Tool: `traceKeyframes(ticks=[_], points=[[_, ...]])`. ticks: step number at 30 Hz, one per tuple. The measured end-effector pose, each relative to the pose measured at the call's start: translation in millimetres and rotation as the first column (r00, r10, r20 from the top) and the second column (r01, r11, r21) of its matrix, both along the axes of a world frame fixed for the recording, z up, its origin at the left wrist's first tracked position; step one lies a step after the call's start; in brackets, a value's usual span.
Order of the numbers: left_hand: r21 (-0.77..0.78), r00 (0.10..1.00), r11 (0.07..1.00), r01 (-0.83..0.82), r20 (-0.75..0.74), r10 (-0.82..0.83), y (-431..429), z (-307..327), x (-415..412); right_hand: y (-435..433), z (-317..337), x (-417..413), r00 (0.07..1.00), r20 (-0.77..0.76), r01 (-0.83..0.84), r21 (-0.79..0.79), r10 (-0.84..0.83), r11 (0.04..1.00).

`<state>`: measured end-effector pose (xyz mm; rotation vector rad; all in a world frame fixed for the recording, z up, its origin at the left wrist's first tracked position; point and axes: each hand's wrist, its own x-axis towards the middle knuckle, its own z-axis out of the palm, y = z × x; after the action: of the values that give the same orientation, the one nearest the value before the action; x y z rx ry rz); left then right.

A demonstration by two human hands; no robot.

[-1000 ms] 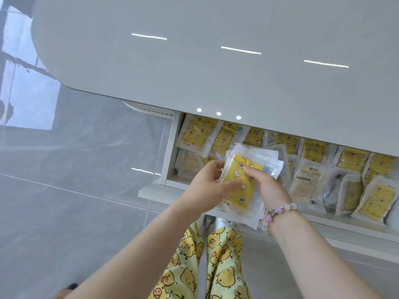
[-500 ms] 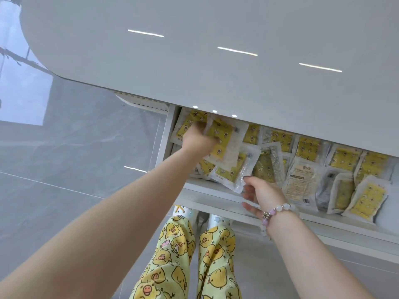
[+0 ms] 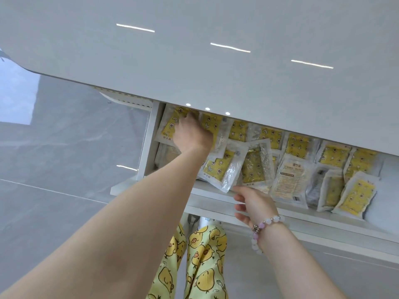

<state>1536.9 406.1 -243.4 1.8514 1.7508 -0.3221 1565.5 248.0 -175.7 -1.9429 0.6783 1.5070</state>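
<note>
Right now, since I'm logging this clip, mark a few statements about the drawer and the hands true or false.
1. The left hand reaches to the back left of the drawer, over a yellow packet. True.
2. The right hand wears a wristwatch. False: a bead bracelet circles that wrist.
3. The right hand lifts a packet clear of the drawer. False: it hovers at the drawer's front edge.
4. A white-labelled packet shows a barcode. True.
</note>
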Motion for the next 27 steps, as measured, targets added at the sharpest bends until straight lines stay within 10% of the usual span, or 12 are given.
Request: traceKeyframes(ticks=[8,14,20,27], points=[[-0.014,0.98,0.993,0.114,-0.164,-0.115,5,11,3,-6,10,0,0.998,-0.011,0.064,-0.015,-0.065,0.998],[-0.203,0.905,0.914,0.35,-0.178,-0.386,7,88,-36,1,71,15,0.912,0.201,-0.349,-0.076,0.357,0.934],[-0.108,0.832,0.865,0.49,-0.238,-0.501,48,245,-91,82,230,26,0.349,0.473,-0.865,-0.171,0.809,0.472],[0.002,0.943,0.943,0.333,-0.028,-0.333,109,426,-150,187,413,-15,-0.271,0.669,-0.922,-0.387,0.692,0.013]])
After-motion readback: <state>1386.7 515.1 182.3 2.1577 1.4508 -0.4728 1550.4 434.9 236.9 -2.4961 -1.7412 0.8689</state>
